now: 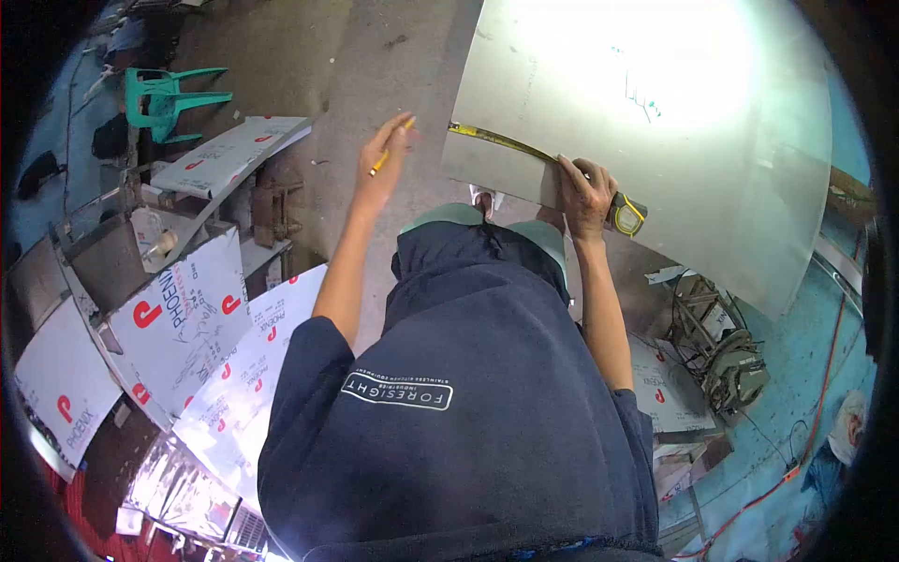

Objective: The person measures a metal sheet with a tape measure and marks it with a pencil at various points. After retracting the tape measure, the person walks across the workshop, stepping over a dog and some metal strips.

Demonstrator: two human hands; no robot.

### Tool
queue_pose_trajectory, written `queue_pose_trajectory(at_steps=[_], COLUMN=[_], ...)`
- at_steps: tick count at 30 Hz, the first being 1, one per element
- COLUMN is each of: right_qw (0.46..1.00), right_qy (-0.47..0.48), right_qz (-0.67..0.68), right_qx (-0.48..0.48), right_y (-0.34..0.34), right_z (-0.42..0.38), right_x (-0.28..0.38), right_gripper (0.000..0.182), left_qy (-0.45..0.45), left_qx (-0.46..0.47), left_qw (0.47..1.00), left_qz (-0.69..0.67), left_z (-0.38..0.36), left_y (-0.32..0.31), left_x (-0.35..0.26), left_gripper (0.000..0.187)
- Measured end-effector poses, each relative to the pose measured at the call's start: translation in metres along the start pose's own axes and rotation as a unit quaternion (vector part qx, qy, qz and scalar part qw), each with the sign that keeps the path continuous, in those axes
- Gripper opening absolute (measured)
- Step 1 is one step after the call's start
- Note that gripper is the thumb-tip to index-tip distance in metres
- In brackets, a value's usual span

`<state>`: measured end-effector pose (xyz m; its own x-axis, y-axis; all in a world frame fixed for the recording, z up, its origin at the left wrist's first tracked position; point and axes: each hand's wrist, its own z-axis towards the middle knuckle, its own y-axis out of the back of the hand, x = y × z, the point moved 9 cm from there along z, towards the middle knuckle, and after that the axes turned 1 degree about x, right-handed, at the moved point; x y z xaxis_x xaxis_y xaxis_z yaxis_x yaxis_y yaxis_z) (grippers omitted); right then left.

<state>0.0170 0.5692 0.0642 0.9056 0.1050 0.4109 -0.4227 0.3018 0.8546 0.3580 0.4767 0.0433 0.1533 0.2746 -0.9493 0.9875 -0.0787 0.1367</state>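
Note:
My left hand (382, 159) is raised off the left edge of the metal sheet, its fingers closed round a slim yellow pencil (378, 166). A large, bare metal sheet (506, 75) lies in front of me, with a bright glare and some dark hand-drawn marks on it. Across its near left part runs the yellow blade of a tape measure (501, 140), its end at the sheet's left edge. My right hand (587, 195) rests at the near edge with fingers closed on the blade, and the black and yellow tape case (627, 215) sits against its outer side.
A green plastic chair (167, 101) lies tipped over at the far left. Below it are several PHOENIX-printed sheets (178, 309). A chop-saw-like machine (730, 365) stands at the right, and an orange cord (815, 436) runs along the blue floor.

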Motion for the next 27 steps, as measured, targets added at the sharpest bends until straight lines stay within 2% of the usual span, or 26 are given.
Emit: queue_pose_trajectory(at_steps=[2, 6, 8, 15, 24, 27], right_qw=[1.0, 1.0, 1.0, 0.999, 0.999, 0.999], right_qy=[-0.002, 0.002, -0.001, 0.017, 0.021, 0.02], right_qz=[-0.002, -0.003, 0.002, -0.02, -0.026, -0.023], right_qx=[0.005, 0.001, -0.007, -0.034, -0.033, -0.029], right_y=[-0.003, -0.002, -0.004, -0.003, 0.001, 0.002], right_z=[-0.003, -0.002, -0.002, -0.004, 0.0, 0.002], right_x=[-0.003, -0.001, -0.003, 0.0, 0.003, 0.004], right_gripper=[0.037, 0.039, 0.042, 0.038, 0.035, 0.035], left_qy=[-0.072, -0.041, -0.136, -0.085, -0.121, -0.158], left_qx=[0.014, 0.045, 0.008, 0.03, 0.039, 0.034], left_qw=[0.996, 0.99, 0.978, 0.982, 0.967, 0.958], left_qz=[0.048, 0.13, 0.155, 0.165, 0.22, 0.235], left_z=[-0.011, -0.014, -0.013, -0.002, -0.004, -0.004], left_y=[-0.013, -0.034, -0.04, -0.045, -0.053, -0.055], left_x=[-0.021, -0.02, -0.036, -0.009, -0.024, -0.023], left_gripper=[0.03, 0.021, 0.021, 0.02, 0.017, 0.018])
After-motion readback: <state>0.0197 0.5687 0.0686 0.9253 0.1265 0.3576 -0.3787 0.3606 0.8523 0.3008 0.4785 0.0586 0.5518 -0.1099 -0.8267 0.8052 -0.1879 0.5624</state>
